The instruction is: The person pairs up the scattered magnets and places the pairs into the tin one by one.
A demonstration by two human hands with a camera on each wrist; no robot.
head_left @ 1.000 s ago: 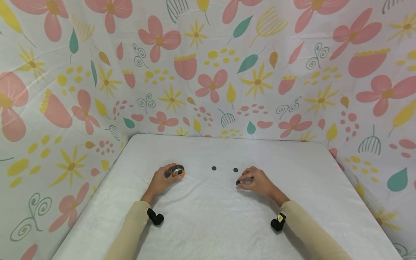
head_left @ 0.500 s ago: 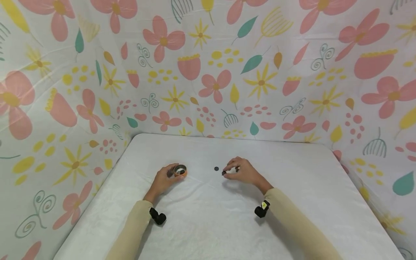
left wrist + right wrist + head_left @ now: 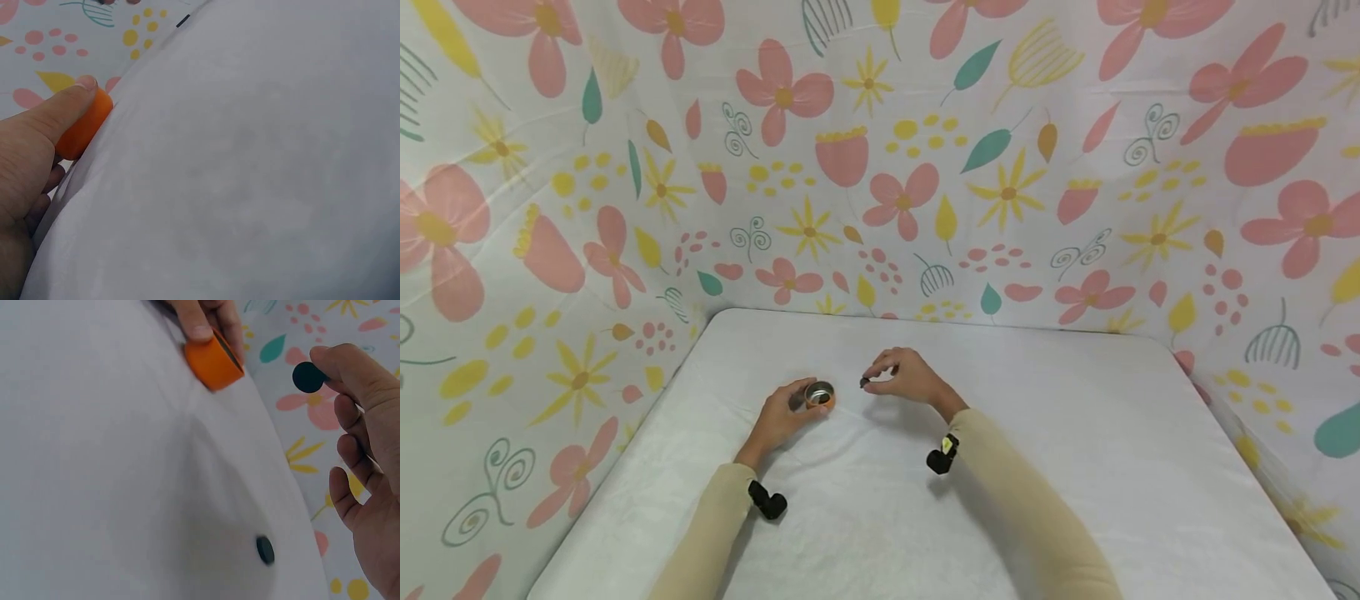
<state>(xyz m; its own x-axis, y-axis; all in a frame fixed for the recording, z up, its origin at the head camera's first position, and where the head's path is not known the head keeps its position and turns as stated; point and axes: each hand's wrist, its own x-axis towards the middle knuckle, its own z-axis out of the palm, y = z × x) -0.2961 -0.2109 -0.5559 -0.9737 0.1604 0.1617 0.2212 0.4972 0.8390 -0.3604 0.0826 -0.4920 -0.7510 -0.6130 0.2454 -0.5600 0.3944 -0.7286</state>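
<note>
My left hand (image 3: 781,418) holds a small orange tin (image 3: 820,395) upright on the white table, thumb on its near side. Its inside looks silvery, and something dark lies at the bottom. In the left wrist view the thumb presses against the orange wall (image 3: 84,128). Just right of the tin, my right hand (image 3: 913,379) pinches a small black disc (image 3: 308,377) between thumb and index finger, raised above the table. The other fingers are loosely bent. Another black disc (image 3: 265,550) lies on the table in the right wrist view; the right hand and forearm hide that area in the head view.
A white cloth with soft creases covers the table (image 3: 865,517). Flower-printed fabric (image 3: 895,167) stands along its back and sides. Each sleeve cuff carries a black wrist camera, the right one (image 3: 943,454) hanging over the table.
My right hand has moved left with the pinched black disc, passing over the discs on the table to near the tin. The left hand and tin stay in place; the head view shifts slightly.
</note>
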